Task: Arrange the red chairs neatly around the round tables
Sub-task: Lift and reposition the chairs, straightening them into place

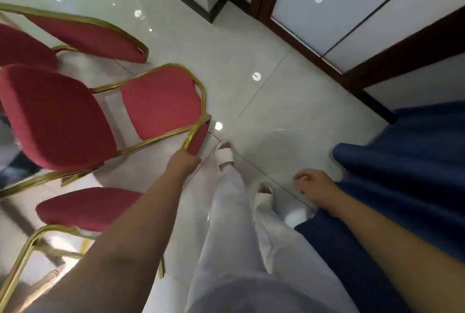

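A red chair (60, 116) with a gold metal frame stands left of centre, its backrest (161, 104) towards me. My left hand (182, 163) grips the top corner of that backrest. A second red chair (88, 36) stands behind it at the upper left. A third red chair (88, 208) sits in front at the lower left, partly hidden by my left forearm. My right hand (314, 187) hangs free at the right with loosely curled fingers, holding nothing. A blue tablecloth (407, 166) drapes down at the right edge; the table top is out of view.
My legs in white trousers and white sandals (225, 154) stand on the glossy pale tiled floor (264, 101). A dark wooden door frame (402, 58) and a wall corner with black skirting (219, 8) close off the top of the view.
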Demonstrator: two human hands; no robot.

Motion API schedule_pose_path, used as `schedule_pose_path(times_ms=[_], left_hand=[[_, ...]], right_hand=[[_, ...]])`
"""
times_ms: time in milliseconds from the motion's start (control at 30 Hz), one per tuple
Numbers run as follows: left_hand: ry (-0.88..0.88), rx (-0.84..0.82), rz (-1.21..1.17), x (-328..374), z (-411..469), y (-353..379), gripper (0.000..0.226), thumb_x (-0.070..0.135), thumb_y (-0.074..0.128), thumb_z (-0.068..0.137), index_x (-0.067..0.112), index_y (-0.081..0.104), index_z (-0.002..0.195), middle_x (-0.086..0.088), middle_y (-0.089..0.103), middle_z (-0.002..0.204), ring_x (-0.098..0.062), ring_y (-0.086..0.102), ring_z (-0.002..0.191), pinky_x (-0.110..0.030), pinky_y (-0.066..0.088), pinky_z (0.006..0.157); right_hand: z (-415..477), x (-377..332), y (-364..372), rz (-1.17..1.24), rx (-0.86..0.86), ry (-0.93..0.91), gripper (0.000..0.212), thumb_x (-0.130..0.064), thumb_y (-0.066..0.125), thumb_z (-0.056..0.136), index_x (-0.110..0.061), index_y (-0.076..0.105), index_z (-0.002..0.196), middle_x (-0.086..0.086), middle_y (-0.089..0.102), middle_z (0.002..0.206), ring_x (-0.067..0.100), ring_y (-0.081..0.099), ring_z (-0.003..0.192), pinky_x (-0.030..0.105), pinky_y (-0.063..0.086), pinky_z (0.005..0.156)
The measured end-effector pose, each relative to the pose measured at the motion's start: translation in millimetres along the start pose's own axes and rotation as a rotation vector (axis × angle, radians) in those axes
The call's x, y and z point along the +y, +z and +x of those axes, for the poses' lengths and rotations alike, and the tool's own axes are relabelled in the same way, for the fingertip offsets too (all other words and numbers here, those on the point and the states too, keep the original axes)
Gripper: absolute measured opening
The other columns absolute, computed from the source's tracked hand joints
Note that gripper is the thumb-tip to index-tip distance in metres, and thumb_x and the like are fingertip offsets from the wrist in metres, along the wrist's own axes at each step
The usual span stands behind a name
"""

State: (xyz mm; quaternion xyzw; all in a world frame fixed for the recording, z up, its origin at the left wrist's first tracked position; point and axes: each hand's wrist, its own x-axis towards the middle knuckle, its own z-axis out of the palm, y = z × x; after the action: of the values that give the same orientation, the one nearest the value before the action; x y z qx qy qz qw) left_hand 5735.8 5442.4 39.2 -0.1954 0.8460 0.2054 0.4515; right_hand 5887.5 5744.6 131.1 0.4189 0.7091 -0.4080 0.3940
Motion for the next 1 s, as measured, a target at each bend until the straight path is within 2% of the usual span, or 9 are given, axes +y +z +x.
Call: schedule_pose_path(times_ms=[133,233,333,467,600,700,767,900,1000], left_hand=[[-0.094,-0.024,-0.035,41.1,107.5,-0.4,0.065,0.031,0.075,0.08,-0.002,0.053,0.132,-0.022,0.059,0.127,-0.039,0.058,0.115,-0.044,0.051,0.096],[-0.079,-0.042,0.164,53.7,173.5,8.0,0.077,0.036,0.079,0.078,-0.001,0.047,0.138,-0.023,0.056,0.132,-0.039,0.054,0.121,-0.041,0.048,0.094],[-0.003,-0.116,0.311,50.4,208.2,22.2,0.049,0.026,0.071,0.085,0.0,0.058,0.124,-0.019,0.063,0.118,-0.034,0.061,0.108,-0.034,0.047,0.079],[0.07,-0.076,0.566,44.3,219.0,31.2,0.023,0.017,0.054,0.09,0.007,0.059,0.11,-0.01,0.06,0.098,-0.027,0.059,0.089,-0.033,0.044,0.068],[0.076,-0.071,0.592,40.3,186.3,20.0,0.021,0.015,0.063,0.087,0.008,0.061,0.107,-0.007,0.063,0.095,-0.026,0.064,0.091,-0.031,0.045,0.066],[0.1,-0.03,0.607,21.9,130.7,1.3,0.019,0.02,0.068,0.082,0.014,0.063,0.1,0.002,0.049,0.071,-0.02,0.056,0.07,-0.028,0.044,0.062],[0.134,0.003,0.638,9.8,85.8,-11.9,0.016,0.022,0.066,0.08,0.018,0.062,0.096,0.004,0.047,0.067,-0.017,0.052,0.061,-0.028,0.043,0.059],[0.16,0.084,0.608,-22.0,-14.3,-43.1,0.021,0.027,0.06,0.082,0.021,0.047,0.098,0.001,0.051,0.081,-0.023,0.057,0.075,-0.032,0.041,0.062],[0.133,0.191,0.564,-41.4,-98.2,-56.2,0.022,0.033,0.06,0.08,0.026,0.045,0.095,0.001,0.057,0.091,-0.025,0.062,0.083,-0.032,0.04,0.063]], right_hand=[[56.5,-23.4,9.2,-0.021,0.0,0.131,0.005,-0.017,0.063,0.091,-0.018,0.067,0.089,0.005,0.067,0.091,0.026,0.065,0.088,0.031,0.052,0.072],[109.9,-46.8,20.0,-0.035,-0.006,0.176,0.01,-0.017,0.058,0.093,-0.018,0.066,0.087,0.005,0.065,0.092,0.027,0.064,0.092,0.033,0.05,0.079],[152.2,-79.2,33.7,-0.034,-0.056,0.153,0.01,-0.021,0.059,0.093,-0.017,0.067,0.095,0.003,0.064,0.097,0.024,0.063,0.096,0.032,0.048,0.08],[175.7,-129.7,40.9,-0.055,-0.093,0.052,0.012,-0.023,0.06,0.093,-0.017,0.067,0.1,-0.001,0.065,0.095,0.023,0.066,0.096,0.032,0.048,0.08],[161.4,-170.6,26.3,-0.142,-0.102,-0.052,0.016,-0.023,0.059,0.093,-0.014,0.067,0.104,0.003,0.064,0.1,0.023,0.065,0.096,0.029,0.048,0.075],[137.3,-191.7,10.5,-0.233,-0.11,-0.13,0.018,-0.025,0.061,0.092,-0.014,0.066,0.105,0.005,0.064,0.102,0.024,0.064,0.093,0.029,0.046,0.071],[117.8,-197.8,-1.9,-0.315,-0.107,-0.186,0.018,-0.026,0.061,0.091,-0.015,0.066,0.104,0.007,0.064,0.103,0.022,0.062,0.088,0.028,0.044,0.072],[69.8,-199.7,-11.6,-0.531,-0.092,-0.331,0.02,-0.03,0.059,0.091,-0.019,0.062,0.108,0.006,0.063,0.115,0.023,0.059,0.094,0.029,0.043,0.079],[25.9,-189.0,-0.2,-0.765,-0.135,-0.543,0.045,-0.035,0.056,0.092,-0.019,0.049,0.133,0.009,0.052,0.131,0.028,0.056,0.111,0.031,0.042,0.085]])
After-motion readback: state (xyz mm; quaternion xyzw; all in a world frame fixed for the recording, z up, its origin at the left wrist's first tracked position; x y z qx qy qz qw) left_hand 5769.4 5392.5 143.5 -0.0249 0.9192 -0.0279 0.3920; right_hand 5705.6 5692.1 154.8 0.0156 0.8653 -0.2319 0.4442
